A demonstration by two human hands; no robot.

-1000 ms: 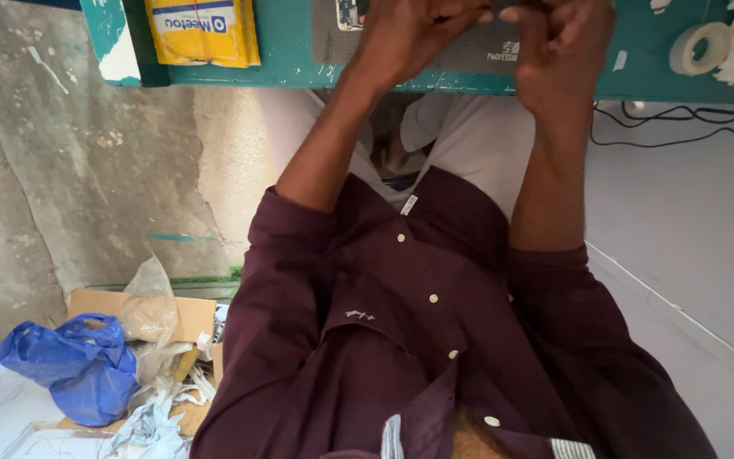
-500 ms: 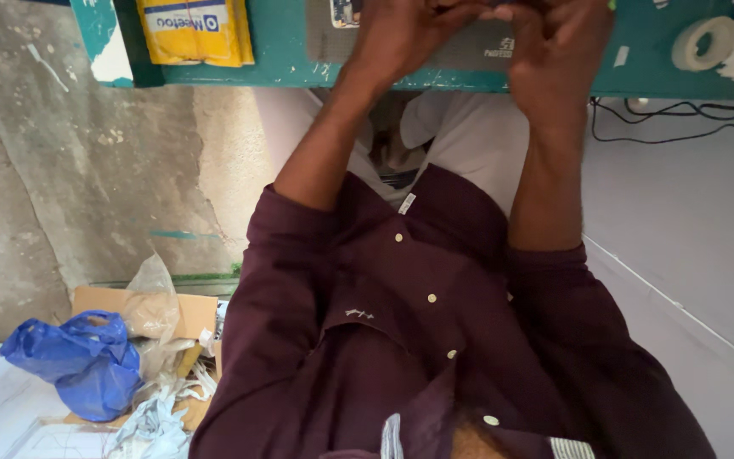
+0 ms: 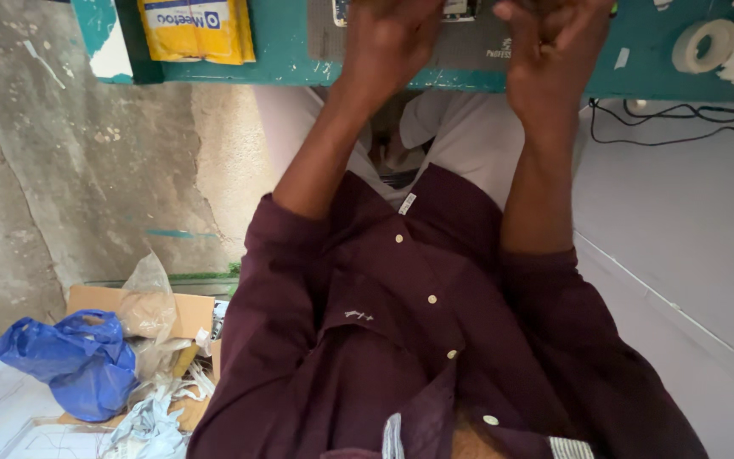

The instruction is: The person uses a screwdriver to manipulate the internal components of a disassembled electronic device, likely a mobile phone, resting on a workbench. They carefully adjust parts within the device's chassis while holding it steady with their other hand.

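At the far left, on the floor by a cracked grey wall (image 3: 61, 170), a blue plastic bag (image 3: 74, 361) lies against a flat cardboard box (image 3: 184, 310), with a clear plastic bag (image 3: 146, 297) and crumpled paper scraps (image 3: 150, 421) just beside it. Above these, on the green workbench (image 3: 290, 59) along the top edge, sits a yellow packet (image 3: 197, 30). Further right, the left hand (image 3: 388, 42) reaches up from a dark maroon shirt (image 3: 401, 340) with its sleeve rolled back, and rests over a grey mat (image 3: 469, 51) on the bench; its fingers are curled, but the top edge cuts them off, so whether they grip anything cannot be told. A small flat device (image 3: 460, 8) shows just between the two hands, at the very edge. The right hand (image 3: 554, 51) is raised next to it, fingers bent inward and loosely bunched, and what it holds, if anything, cannot be made out. At the far right a roll of tape (image 3: 702, 42) lies on the bench, and black cables (image 3: 681, 136) trail below it.
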